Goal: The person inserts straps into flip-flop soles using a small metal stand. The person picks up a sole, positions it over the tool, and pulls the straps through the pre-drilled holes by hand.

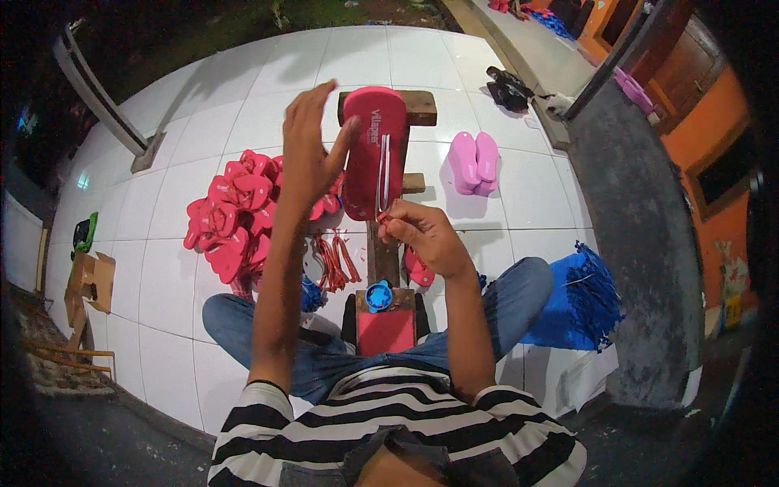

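Observation:
A red flip-flop sole (367, 162) lies lengthwise on a wooden stand (421, 107) in front of me. My left hand (312, 138) is open along its left side, fingers stretched away from me and thumb over the sole's edge. Close to the sole's near end, my right hand (423, 235) pinches the near end of a long, thin metal tool (384, 166) with two parallel prongs that reach up over the sole. A small bit of red shows at those fingertips; I cannot make out what it is. Red straps (334, 261) lie on the floor below my left forearm.
A heap of red flip-flops (235, 207) lies at left, and pink soles (474, 162) at right. Between my legs are a blue dish (378, 297) and a red pad (385, 331). Blue straps (591, 284) lie beside my right knee. A cardboard box (99, 282) stands far left.

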The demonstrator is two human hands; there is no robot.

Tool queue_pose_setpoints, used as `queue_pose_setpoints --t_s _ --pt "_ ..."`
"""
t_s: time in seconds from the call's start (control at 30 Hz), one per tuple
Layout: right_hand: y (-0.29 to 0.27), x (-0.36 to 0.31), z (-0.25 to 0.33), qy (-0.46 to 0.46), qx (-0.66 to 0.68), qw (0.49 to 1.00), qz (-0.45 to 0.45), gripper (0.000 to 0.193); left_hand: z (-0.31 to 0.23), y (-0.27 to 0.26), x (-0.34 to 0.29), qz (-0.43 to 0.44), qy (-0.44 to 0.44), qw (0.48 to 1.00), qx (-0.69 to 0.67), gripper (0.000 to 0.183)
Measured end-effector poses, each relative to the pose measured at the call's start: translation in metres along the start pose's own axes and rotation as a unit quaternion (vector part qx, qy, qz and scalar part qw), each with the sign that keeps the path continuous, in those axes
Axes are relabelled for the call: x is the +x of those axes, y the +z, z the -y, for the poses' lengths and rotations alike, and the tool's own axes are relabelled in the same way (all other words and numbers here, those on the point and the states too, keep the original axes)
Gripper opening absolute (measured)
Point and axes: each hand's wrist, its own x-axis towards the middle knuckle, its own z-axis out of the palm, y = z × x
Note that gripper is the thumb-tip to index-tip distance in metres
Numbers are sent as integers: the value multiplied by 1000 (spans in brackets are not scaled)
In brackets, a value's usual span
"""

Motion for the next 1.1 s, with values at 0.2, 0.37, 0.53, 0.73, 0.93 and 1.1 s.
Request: queue_pose_setpoints --t_s 0.2,0.37,0.53,0.73,0.93,1.1 --pt "-21 26 -46 4 203 979 18 31 -13 27 22 185 -235 904 -305 28" --pt "0 -9 -59 42 168 981 -88 36 -44 -12 -26 71 -34 986 -145 21" --pt "11 7 -20 -134 -95 934 -318 40 -56 -7 -37 23 -277 863 -422 23" --pt "20 28 -4 -87 -94 958 -256 41 -64 3 -40 3 -302 841 -448 27" --pt "39 0 -8 -87 13 952 -292 34 -104 -12 -63 -52 -312 846 -430 23" --pt "74 -50 10 16 -48 943 -330 28 -140 -51 -105 -65 -316 910 -262 27"
